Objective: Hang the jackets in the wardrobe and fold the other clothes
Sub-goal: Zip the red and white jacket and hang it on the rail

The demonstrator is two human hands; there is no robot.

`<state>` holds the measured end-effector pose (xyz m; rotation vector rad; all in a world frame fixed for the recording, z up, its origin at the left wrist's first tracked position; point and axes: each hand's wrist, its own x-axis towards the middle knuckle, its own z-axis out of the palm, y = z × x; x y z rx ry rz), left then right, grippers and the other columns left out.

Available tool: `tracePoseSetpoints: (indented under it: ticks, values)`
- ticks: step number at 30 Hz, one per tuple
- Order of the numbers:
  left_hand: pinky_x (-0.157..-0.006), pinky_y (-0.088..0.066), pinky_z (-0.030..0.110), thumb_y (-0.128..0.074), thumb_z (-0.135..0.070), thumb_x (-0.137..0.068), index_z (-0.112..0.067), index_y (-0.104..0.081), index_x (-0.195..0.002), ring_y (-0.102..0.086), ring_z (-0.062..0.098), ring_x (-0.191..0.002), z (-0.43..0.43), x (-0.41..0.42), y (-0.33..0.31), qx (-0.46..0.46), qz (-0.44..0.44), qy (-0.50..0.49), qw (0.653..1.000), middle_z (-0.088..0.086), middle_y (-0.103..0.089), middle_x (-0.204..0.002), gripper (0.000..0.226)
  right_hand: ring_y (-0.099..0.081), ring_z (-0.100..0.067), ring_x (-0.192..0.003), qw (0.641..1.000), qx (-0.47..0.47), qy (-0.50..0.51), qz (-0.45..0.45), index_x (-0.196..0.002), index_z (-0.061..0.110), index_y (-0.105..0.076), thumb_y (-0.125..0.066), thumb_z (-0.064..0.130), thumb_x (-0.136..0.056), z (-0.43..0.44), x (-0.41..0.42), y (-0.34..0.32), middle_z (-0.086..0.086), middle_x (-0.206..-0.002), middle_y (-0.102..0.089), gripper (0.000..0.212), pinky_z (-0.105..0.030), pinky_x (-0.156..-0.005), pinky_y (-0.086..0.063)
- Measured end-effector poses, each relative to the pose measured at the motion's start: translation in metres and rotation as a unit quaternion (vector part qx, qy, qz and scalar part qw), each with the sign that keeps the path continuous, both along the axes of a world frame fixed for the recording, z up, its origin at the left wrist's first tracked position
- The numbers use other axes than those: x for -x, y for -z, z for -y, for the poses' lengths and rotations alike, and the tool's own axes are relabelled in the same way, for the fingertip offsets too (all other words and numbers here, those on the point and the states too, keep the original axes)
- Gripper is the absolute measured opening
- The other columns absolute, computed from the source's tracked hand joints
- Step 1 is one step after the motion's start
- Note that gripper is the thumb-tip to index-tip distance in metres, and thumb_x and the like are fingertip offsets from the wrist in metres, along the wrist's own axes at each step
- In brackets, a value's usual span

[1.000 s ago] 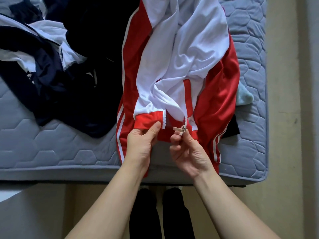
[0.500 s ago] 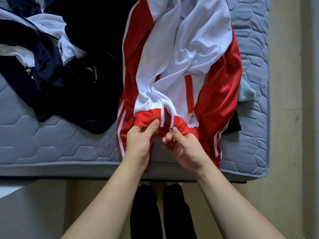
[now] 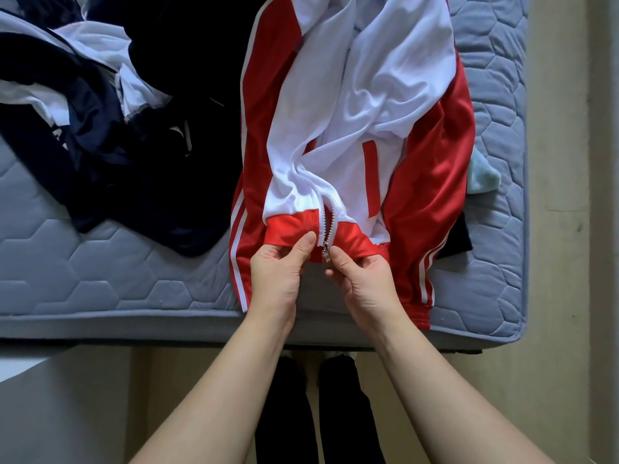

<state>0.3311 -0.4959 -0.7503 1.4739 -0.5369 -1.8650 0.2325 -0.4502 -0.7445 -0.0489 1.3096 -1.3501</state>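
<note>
One red-and-white jacket (image 3: 428, 169) lies at the mattress's (image 3: 100, 269) near edge, hem toward the person. A heap of navy and white clothes (image 3: 140, 155) crowds it at nine o'clock, and one pale blue cloth (image 3: 482, 177) peeks out at three. Both hands meet at the hem: the left hand (image 3: 278, 272) pinches the red band, and the right hand (image 3: 365, 283) pinches the zipper slider (image 3: 325, 252).

Upper part of jacket (image 3: 385, 78) beyond top edge.

A grey quilted mattress (image 3: 100, 262) carries a red-and-white jacket (image 3: 418, 182) near its right edge, dark navy clothes (image 3: 134, 155) heaped leftward, and a pale blue cloth (image 3: 482, 177) at the right edge.
</note>
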Motion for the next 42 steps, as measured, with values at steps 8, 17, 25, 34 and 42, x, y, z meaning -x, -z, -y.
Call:
tracePoseSetpoints:
  ticks: [8, 17, 25, 34, 42]
  values:
    - [-0.097, -0.047, 0.055, -0.081, -0.024, -0.067, -0.009, -0.075, -0.098, -0.065, 0.038, -0.103, 0.0, 0.0, 0.004, 0.013, 0.026, -0.03, 0.999, 0.02, -0.071, -0.103, 0.035, -0.07, -0.01, -0.078, 0.999, 0.002, 0.02, 0.028, -0.092, 0.014, -0.073, -0.063, -0.001, -0.082, -0.001, -0.008, -0.001, -0.003, -0.089, -0.075, 0.021, -0.02, -0.061, -0.053]
    - [-0.092, -0.049, 0.059, -0.076, -0.014, -0.076, -0.008, -0.075, -0.091, -0.067, 0.041, -0.097, -0.001, 0.003, 0.005, 0.035, 0.071, -0.017, 0.997, 0.018, -0.073, -0.095, 0.016, -0.065, -0.007, -0.061, 0.995, -0.034, 0.066, 0.072, -0.089, 0.004, -0.067, -0.057, -0.004, -0.086, 0.001, -0.01, 0.0, 0.0, -0.072, -0.071, 0.013, -0.019, -0.059, -0.054]
    - [-0.093, -0.049, 0.058, -0.073, -0.007, -0.08, -0.004, -0.074, -0.092, -0.065, 0.042, -0.1, 0.001, 0.007, 0.002, 0.033, 0.094, -0.055, 0.994, 0.02, -0.072, -0.096, 0.012, -0.062, -0.006, -0.057, 0.993, -0.043, 0.079, 0.078, -0.085, 0.003, -0.065, -0.056, -0.005, -0.087, 0.006, -0.008, -0.002, 0.001, -0.066, -0.068, 0.012, -0.018, -0.056, -0.053]
    - [-0.094, -0.047, 0.059, -0.075, -0.007, -0.079, -0.002, -0.073, -0.095, -0.062, 0.046, -0.103, 0.0, 0.011, 0.004, 0.02, 0.083, -0.082, 0.993, 0.024, -0.07, -0.1, 0.017, -0.063, -0.007, -0.057, 0.993, -0.048, 0.082, 0.07, -0.085, 0.003, -0.065, -0.057, -0.006, -0.087, 0.006, -0.011, 0.0, 0.0, -0.067, -0.069, 0.012, -0.018, -0.056, -0.053]
    - [-0.088, -0.054, 0.051, -0.074, -0.004, -0.079, -0.006, -0.074, -0.085, -0.069, 0.031, -0.086, -0.002, 0.015, -0.002, 0.033, 0.117, -0.071, 0.99, 0.017, -0.073, -0.089, 0.006, -0.063, -0.007, -0.058, 0.991, -0.061, 0.098, 0.075, -0.084, 0.001, -0.065, -0.059, -0.005, -0.086, 0.008, -0.012, -0.001, -0.001, -0.066, -0.069, 0.009, -0.018, -0.056, -0.053]
